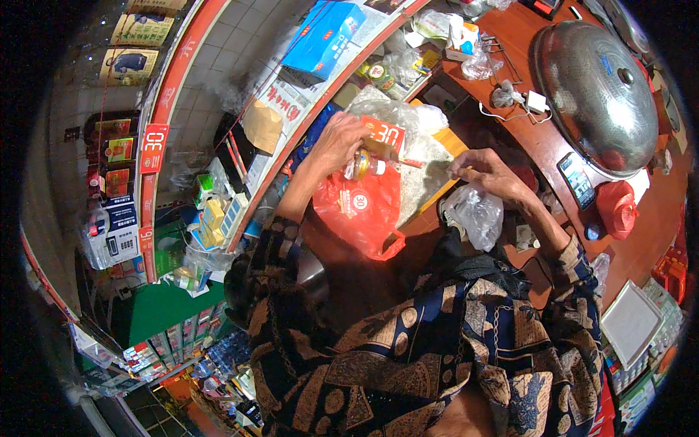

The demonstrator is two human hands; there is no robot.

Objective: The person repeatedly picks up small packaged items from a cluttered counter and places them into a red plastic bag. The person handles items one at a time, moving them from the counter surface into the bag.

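Note:
My left hand [341, 141] is closed at the left edge of a red card [384, 132] with white print, its fingertips partly hidden. Just below those fingers is a small clear bottle [358, 166] with a yellow label and white cap. A brownish, stick-like piece [381, 151] with a red end lies across the card's lower edge; its kind is unclear. Under the bottle spreads a red plastic bag [357, 207]. My right hand [489, 173] hovers right of the pale worktop, thumb and fingers drawn together; anything in them is too small to make out. Below it hangs a clear plastic bag [477, 217].
A large domed metal lid [597, 95], a phone [577, 179], a white charger [536, 102] and a red bag [616, 210] are on the brown table to the right. Shelving at left holds a blue box [322, 38] and brown paper [263, 126]. A red-edged ledge runs beside my left arm.

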